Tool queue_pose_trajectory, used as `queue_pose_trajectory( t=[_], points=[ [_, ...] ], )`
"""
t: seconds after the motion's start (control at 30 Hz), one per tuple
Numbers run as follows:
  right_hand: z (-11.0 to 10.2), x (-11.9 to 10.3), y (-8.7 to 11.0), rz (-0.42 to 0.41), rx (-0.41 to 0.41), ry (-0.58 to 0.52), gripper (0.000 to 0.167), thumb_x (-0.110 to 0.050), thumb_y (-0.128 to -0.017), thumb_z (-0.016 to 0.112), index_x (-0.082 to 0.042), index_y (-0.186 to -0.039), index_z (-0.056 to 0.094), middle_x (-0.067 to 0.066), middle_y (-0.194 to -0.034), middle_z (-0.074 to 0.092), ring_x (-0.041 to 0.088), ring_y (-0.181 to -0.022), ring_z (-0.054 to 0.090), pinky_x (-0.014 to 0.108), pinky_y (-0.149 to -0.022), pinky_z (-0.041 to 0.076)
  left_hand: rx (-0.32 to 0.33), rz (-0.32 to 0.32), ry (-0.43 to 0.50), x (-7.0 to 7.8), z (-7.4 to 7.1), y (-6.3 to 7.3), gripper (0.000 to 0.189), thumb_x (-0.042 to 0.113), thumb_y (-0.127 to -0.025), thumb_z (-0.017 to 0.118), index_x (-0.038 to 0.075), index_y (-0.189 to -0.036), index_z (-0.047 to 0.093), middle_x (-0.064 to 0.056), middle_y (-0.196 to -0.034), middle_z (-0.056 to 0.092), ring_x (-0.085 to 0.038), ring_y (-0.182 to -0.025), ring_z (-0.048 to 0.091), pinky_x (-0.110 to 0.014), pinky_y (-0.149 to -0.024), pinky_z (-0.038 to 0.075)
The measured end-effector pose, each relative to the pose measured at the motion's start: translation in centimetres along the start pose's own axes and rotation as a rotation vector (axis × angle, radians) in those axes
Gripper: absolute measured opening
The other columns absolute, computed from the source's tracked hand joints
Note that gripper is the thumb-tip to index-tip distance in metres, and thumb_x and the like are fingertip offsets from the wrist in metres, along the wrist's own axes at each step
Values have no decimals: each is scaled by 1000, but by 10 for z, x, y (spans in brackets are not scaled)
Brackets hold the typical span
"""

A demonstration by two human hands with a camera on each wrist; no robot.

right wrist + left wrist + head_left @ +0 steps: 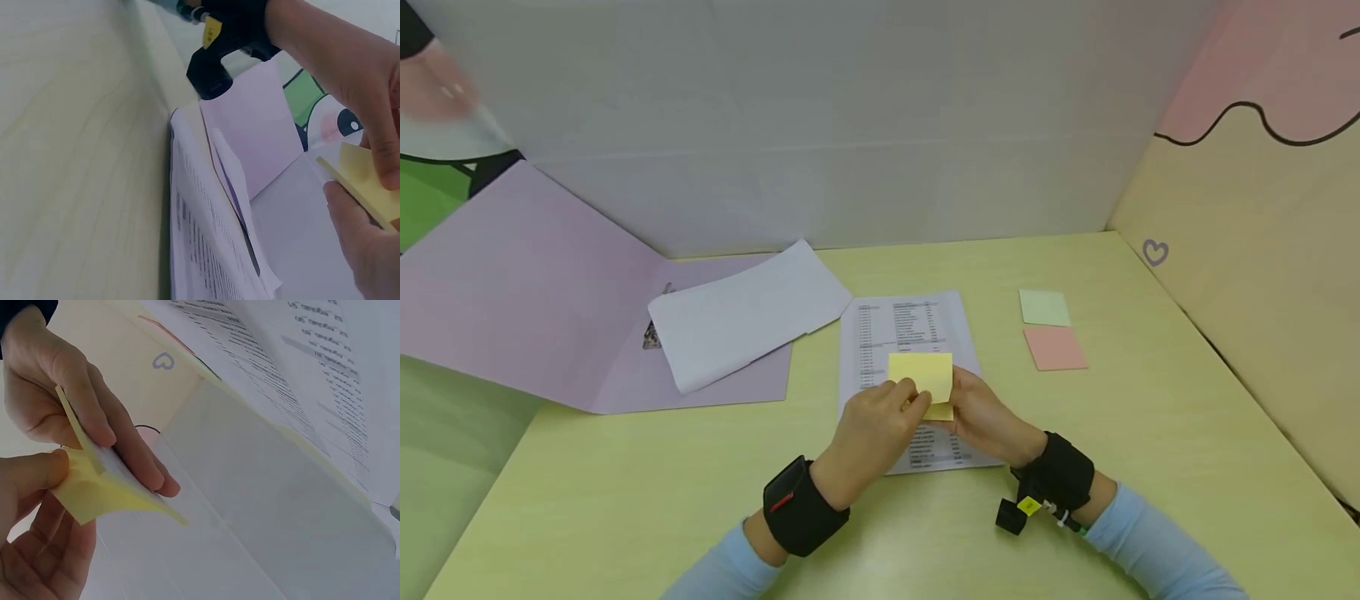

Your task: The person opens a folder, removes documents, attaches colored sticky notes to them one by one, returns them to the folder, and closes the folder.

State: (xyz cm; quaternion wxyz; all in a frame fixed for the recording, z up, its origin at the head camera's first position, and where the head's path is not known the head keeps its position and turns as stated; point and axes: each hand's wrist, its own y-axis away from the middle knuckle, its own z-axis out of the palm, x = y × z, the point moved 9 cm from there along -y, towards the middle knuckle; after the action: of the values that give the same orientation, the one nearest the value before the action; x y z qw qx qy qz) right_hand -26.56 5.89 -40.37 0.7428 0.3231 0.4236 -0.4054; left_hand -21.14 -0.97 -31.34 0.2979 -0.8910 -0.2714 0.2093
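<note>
A yellow sticky note pad is held above the printed sheets in my right hand, thumb on one side and fingers behind. My left hand pinches the lower edge of the top sticky note, which bends away from the pad. In the left wrist view the lifted note curves out, with the left thumb pressed on it. The right wrist view catches the edge of the pad between both hands.
Printed sheets lie under the hands. To the left, a purple folder stands open with white papers across it. Green notes and pink notes lie at the right. A grey partition borders the table's back.
</note>
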Motion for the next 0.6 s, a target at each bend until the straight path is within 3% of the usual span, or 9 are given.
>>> queue_pose_trajectory(
  t=[0.27,0.43,0.6],
  points=[
    [-4,-1,2,-106,86,209,44,-20,-102,26,-2,-141,25,11,-122,47,9,-96,57,25,-78,50,38,16,18,0,-5,1,5,7,-80,66,8,-85,69,-1,-69,55,-10,-50,51,-18,-44,40],
    [-7,-1,2,-102,156,227,44,-24,-102,27,-1,-139,29,16,-123,46,10,-95,58,26,-77,51,103,27,16,-3,-10,0,3,5,-79,68,8,-81,68,1,-63,52,-7,-44,45,-16,-39,32],
    [-8,-1,2,-87,195,225,42,-21,-102,27,-1,-138,32,19,-126,44,11,-97,57,26,-77,51,133,-12,79,-9,-13,-1,3,6,-77,69,9,-79,69,1,-62,54,-6,-44,45,-16,-39,34]
  ],
)
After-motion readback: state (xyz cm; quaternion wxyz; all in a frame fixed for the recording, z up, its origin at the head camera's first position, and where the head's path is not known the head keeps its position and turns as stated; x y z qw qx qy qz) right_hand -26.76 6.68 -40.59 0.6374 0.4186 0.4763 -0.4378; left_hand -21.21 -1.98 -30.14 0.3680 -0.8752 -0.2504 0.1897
